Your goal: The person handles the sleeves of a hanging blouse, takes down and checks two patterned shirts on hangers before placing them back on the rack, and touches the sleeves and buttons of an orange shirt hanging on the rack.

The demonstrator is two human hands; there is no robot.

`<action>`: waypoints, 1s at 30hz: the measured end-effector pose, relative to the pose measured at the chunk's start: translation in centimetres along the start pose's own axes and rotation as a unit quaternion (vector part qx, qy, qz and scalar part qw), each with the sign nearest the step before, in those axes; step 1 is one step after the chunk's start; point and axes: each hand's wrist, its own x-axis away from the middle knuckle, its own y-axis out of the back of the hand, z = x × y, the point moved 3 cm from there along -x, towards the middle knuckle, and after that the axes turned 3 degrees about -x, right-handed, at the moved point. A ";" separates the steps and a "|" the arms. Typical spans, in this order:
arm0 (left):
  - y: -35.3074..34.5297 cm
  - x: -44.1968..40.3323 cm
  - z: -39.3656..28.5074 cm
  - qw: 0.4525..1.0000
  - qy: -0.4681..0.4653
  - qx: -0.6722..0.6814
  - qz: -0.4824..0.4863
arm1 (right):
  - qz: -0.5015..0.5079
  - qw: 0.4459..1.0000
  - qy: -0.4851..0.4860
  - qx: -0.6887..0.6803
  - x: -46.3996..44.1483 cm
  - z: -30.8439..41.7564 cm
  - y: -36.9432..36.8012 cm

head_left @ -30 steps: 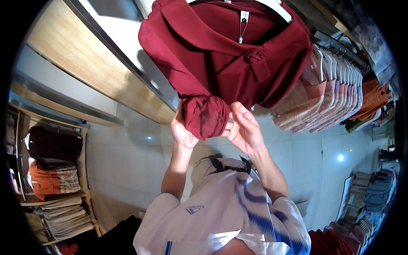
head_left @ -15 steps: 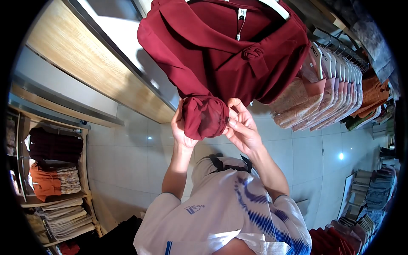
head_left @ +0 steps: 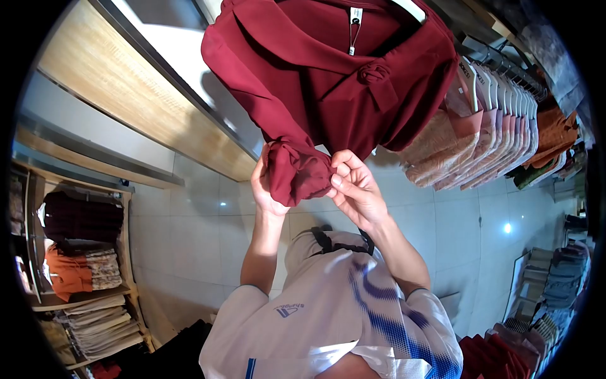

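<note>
A dark red blouse (head_left: 278,76) hangs on a white hanger (head_left: 411,9) at the top, with a fabric rosette (head_left: 375,73) at its neckline and a tag (head_left: 356,16) inside the collar. Its left-side sleeve ends in a bunched cuff (head_left: 300,174) between my two hands. My left hand (head_left: 265,192) cups the cuff from the outer side, its fingers mostly hidden behind the cloth. On the other side, my right hand (head_left: 358,192) pinches the cuff's edge between thumb and fingers.
Patterned pink tops (head_left: 451,142) hang on a rail at right, near the blouse. A wooden panel (head_left: 139,88) slants along the upper left. Shelves at left hold folded clothes (head_left: 101,325). More folded garments (head_left: 564,278) lie at far right, above a tiled floor (head_left: 454,252).
The cuff's opening has become more crumpled and faces me less. My right hand has shifted slightly left and up along its edge; my left hand stays at the sleeve.
</note>
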 end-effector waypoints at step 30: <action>1.2 0.3 -0.1 0.999 0.023 -0.035 -0.002 | -0.079 0.992 0.042 0.084 0.5 -0.1 -0.1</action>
